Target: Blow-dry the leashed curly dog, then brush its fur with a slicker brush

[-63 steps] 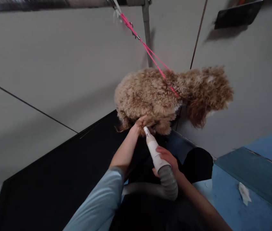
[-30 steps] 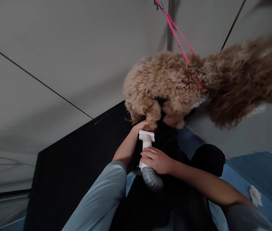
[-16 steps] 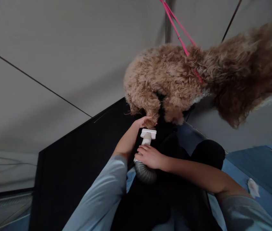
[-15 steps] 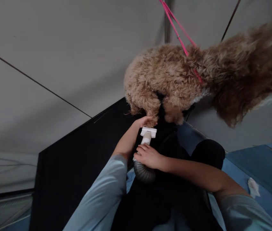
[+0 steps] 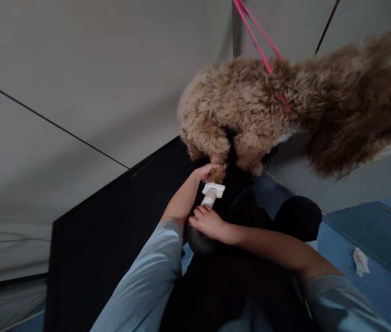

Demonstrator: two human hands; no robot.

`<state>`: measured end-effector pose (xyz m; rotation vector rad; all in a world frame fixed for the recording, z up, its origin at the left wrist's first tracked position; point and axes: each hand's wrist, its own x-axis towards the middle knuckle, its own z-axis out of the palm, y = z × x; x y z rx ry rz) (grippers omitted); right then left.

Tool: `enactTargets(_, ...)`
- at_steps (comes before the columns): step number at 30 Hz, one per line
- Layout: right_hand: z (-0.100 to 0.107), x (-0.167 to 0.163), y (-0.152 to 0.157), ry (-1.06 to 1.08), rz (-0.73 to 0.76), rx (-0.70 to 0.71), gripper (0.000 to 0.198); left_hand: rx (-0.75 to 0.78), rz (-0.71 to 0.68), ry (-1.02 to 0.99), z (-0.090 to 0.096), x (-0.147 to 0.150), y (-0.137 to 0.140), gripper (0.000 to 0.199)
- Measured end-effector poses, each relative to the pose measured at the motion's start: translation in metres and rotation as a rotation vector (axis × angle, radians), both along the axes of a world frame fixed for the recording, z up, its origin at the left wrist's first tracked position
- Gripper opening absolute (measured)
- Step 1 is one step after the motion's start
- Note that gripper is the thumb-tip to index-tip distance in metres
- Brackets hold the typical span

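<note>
A curly-haired brown dog (image 5: 237, 97) stands on a black table (image 5: 112, 230), with a pink loop leash (image 5: 255, 44) around its body. My left hand (image 5: 206, 171) is closed around the lower part of the dog's leg, by the paw (image 5: 216, 175); some fingers are hidden behind the fur. Just below the paw is a wide white nozzle (image 5: 213, 190) on a ribbed grey hose (image 5: 200, 243). My right hand (image 5: 209, 222) is wrapped around the hose's end behind the nozzle. Nozzle and paw look very close; I cannot tell if they touch.
Pale grey wall panels (image 5: 60, 69) rise behind the table. A blue box-like surface (image 5: 382, 240) is at the right, with a crumpled white tissue (image 5: 360, 262) on it. Thin cables (image 5: 8, 240) hang at the far left. My dark-clothed knee (image 5: 299, 219) is beside the table.
My right hand and the hose have shifted slightly left and up, while the nozzle stays near the paw. The dog's head has moved a little. My left hand keeps its hold.
</note>
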<state>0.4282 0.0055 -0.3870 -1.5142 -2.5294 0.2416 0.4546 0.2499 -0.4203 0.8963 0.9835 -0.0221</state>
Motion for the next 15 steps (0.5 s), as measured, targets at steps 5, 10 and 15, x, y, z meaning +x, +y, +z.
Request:
enactTargets(5,-0.003,0.014,-0.006,0.150,-0.059,0.105,0.020,-0.047,-0.002,0.048,0.007,-0.006,-0.002,0.032)
enactTargets(10,-0.011,0.045,-0.017,0.377,0.002,0.313,0.025,-0.091,0.002,-0.156,0.007,-0.011,0.009,0.034)
enactTargets(15,-0.023,0.062,-0.022,0.694,-0.068,0.466,0.033,-0.057,0.072,-0.177,-0.003,-0.030,0.024,0.026)
